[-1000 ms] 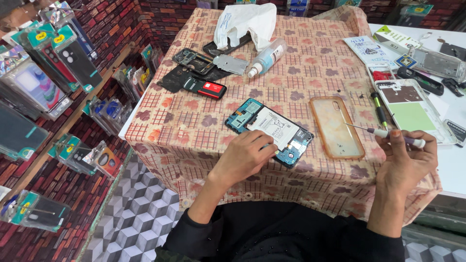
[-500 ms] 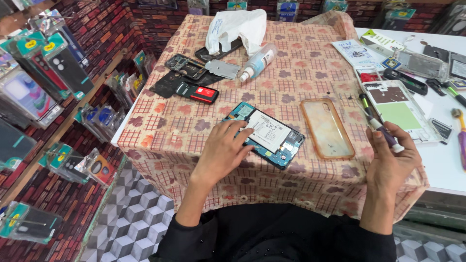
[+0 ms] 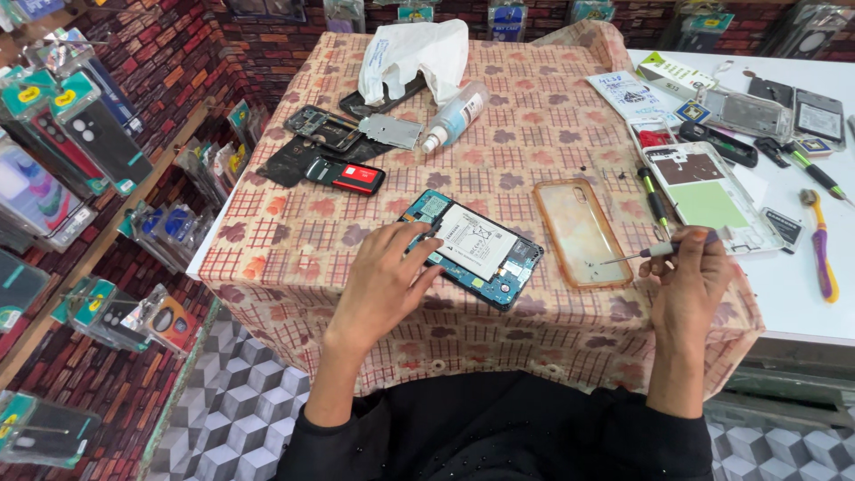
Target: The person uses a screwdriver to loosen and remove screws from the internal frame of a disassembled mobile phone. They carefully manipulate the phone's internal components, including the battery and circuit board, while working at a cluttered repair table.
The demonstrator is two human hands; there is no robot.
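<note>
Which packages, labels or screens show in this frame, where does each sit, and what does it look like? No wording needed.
Hanging phone-case packs: left wall rack, clear with teal and yellow headers.
White battery label: on the opened phone under the left hand, rectangular, dark print.
Small box: white table, far right, white and green.
Printed leaflet: beside it, white and blue.
Spray bottle: cloth's far side, lying down, pale label.

Brick walls (image 3: 267, 53) (cube-patterned floor (image 3: 232, 428))
</note>
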